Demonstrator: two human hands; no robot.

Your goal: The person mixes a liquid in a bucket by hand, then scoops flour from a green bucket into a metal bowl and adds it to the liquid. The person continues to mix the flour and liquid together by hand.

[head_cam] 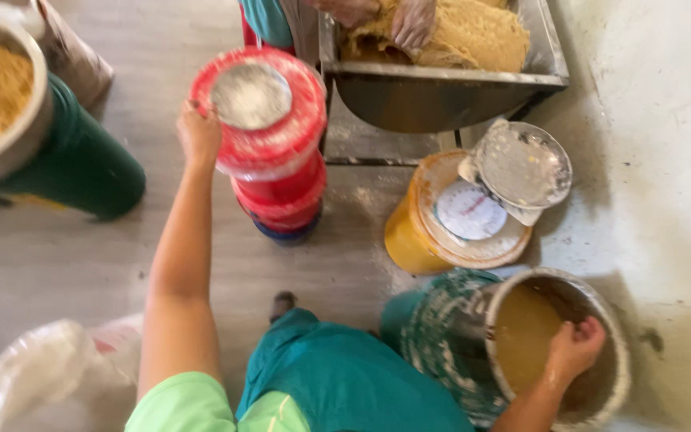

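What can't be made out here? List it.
- Head view: left hand fingers, hidden behind the red tub stack.
- Right hand fingertips, sunk in the metal pot.
- Left basin, cut by the frame edge.
- Scale dial, too blurred to read.

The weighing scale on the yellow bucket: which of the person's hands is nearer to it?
Right. The right hand is in the metal pot just below the weighing scale; the left hand grips the red tub stack, farther off.

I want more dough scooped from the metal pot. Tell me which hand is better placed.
Right, probably. The right hand is already inside the metal pot, touching the yellowish dough. The left hand is far off, at the rim of the red tub stack.
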